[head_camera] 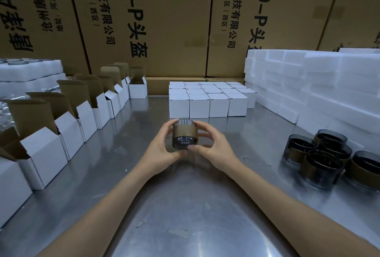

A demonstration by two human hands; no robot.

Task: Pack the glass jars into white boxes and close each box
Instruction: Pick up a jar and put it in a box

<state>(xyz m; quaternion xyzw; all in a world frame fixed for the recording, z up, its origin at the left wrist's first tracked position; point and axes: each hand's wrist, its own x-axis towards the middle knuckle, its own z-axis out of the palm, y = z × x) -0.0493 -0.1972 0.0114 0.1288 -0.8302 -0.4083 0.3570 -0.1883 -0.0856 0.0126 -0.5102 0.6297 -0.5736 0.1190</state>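
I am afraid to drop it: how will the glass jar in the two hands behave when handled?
The glass jar looks smooth, so probably slippery; both hands grip it. Being glass, it is likely fragile and rather heavy for its size. Its round wall means it may roll on its side.

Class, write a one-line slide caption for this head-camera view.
Both hands, left and right, hold a glass jar between open white boxes and closed ones.

Two bare forearms reach into view from the bottom edge, uncovered from wrist to elbow, with no sleeve showing. The left hand (162,149) and right hand (213,147) are ungloved, the fingers slender, the one visible thumbnail short and plain. Both wrists are equally unadorned.
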